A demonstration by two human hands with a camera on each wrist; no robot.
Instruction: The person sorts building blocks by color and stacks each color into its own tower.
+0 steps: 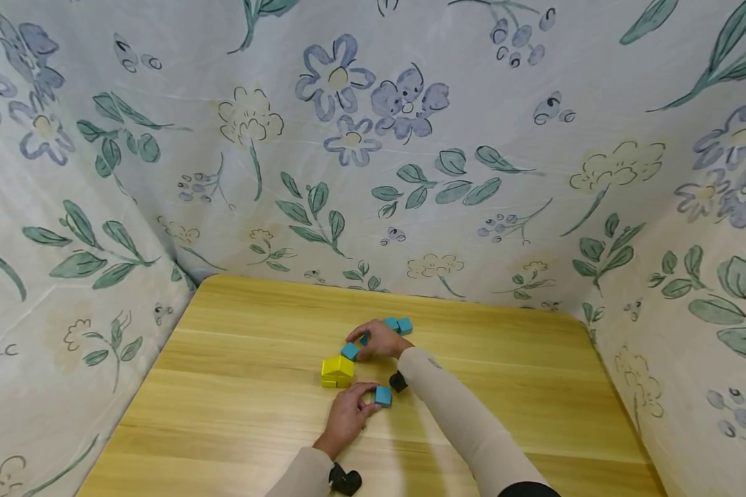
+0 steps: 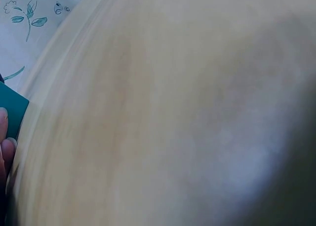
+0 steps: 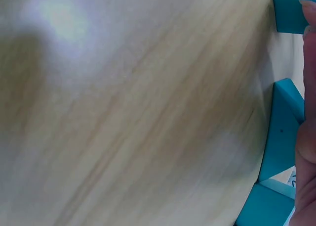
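Observation:
In the head view my left hand (image 1: 346, 417) pinches a blue block (image 1: 383, 396) between thumb and fingers, low over the wooden table. A corner of this block (image 2: 12, 107) and some fingertips show at the edge of the left wrist view. Farther back, my right hand (image 1: 380, 339) has its thumb and fingers at another blue block (image 1: 350, 351), pinching it beside several yellow blocks (image 1: 338, 371) grouped in a house-like shape. In the right wrist view the thumb lies against that block (image 3: 291, 13). A triangular blue block (image 3: 280, 132) stands nearby, partly behind the hand.
More blue blocks (image 1: 405, 326) sit behind the right hand, partly hidden by it. The wooden table (image 1: 224, 400) has flowered cloth (image 1: 373, 207) at its back and sides. Black wrist devices (image 1: 346, 479) show at both wrists.

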